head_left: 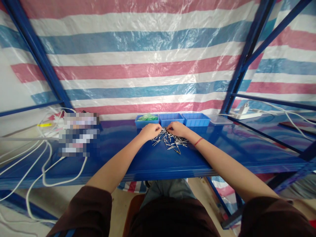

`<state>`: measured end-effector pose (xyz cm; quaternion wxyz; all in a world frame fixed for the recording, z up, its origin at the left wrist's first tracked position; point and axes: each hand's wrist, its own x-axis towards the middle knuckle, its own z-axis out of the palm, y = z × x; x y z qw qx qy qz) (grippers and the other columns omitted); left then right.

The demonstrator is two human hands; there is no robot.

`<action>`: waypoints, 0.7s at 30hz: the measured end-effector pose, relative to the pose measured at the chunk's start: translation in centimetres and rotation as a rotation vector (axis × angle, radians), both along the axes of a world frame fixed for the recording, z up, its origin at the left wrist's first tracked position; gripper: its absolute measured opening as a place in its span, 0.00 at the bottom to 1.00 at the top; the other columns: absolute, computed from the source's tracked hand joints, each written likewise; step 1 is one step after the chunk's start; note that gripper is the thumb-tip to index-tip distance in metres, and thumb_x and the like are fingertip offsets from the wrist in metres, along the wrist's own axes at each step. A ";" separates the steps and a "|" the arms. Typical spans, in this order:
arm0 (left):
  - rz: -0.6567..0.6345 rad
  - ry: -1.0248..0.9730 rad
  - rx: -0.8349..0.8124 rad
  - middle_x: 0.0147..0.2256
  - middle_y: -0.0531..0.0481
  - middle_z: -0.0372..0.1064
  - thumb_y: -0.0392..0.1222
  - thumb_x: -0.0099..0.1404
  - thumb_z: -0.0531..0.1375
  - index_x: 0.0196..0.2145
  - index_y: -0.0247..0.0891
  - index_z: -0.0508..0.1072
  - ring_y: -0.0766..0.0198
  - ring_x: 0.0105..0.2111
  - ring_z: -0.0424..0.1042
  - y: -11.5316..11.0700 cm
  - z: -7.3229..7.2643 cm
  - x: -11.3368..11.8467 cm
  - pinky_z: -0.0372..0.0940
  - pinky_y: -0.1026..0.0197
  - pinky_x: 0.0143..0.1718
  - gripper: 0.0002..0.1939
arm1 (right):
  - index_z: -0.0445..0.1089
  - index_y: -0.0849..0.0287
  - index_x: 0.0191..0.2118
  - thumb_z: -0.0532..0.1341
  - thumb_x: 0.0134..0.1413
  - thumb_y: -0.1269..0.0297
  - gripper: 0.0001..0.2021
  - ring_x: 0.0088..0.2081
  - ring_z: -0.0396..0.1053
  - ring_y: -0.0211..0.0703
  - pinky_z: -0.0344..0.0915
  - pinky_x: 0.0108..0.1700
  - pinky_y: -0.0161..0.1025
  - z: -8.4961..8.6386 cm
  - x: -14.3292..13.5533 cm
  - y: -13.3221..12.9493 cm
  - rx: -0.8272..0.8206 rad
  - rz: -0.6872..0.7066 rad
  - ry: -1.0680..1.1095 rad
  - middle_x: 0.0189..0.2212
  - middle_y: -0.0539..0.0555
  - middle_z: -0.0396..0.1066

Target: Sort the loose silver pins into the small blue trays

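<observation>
Here's the left hand (151, 131) and the right hand (178, 129), both loosely curled, fingertips drawn together over a heap of slim metal pins (172, 141); whether either grips one, I can't tell. Dozens sprawl across the blue counter (118, 140). Behind, three blue bins (171, 121), green plastic (148, 117) in the leftmost.

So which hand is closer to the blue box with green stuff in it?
Left. The left hand is right in front of the blue box with green stuff. The right hand is farther along to the right, in front of the middle box.
</observation>
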<state>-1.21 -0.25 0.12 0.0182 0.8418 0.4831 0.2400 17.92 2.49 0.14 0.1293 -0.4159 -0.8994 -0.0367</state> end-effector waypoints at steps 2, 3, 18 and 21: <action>-0.008 -0.002 -0.006 0.28 0.50 0.72 0.45 0.61 0.52 0.33 0.39 0.75 0.65 0.27 0.68 0.1 -0.2 0.0 0.57 0.65 0.28 0.13 | 0.75 0.59 0.35 0.54 0.50 0.70 0.12 0.34 0.70 0.43 0.59 0.36 0.34 0.1 -0.2 -0.1 -0.020 -0.040 0.005 0.32 0.55 0.75; -0.012 -0.004 -0.010 0.28 0.50 0.72 0.45 0.61 0.52 0.33 0.39 0.75 0.65 0.26 0.68 0.1 -0.3 0.1 0.56 0.65 0.28 0.13 | 0.75 0.60 0.35 0.55 0.50 0.70 0.12 0.34 0.70 0.43 0.59 0.35 0.34 0.1 -0.3 -0.1 -0.037 -0.061 0.011 0.33 0.56 0.75; -0.072 -0.028 -0.057 0.28 0.52 0.73 0.43 0.58 0.55 0.33 0.39 0.75 0.66 0.28 0.70 0.5 -1.0 0.1 0.58 0.66 0.29 0.10 | 0.72 0.61 0.37 0.54 0.50 0.71 0.11 0.38 0.69 0.44 0.59 0.38 0.34 0.2 -0.3 -0.6 -0.088 -0.172 -0.047 0.36 0.58 0.74; -0.062 -0.026 -0.045 0.31 0.52 0.74 0.43 0.58 0.55 0.35 0.40 0.75 0.65 0.29 0.70 0.6 -1.1 0.2 0.59 0.66 0.31 0.11 | 0.70 0.59 0.38 0.51 0.54 0.68 0.12 0.40 0.68 0.46 0.58 0.38 0.36 -0.1 -0.2 -0.7 -0.012 -0.163 -0.059 0.36 0.58 0.74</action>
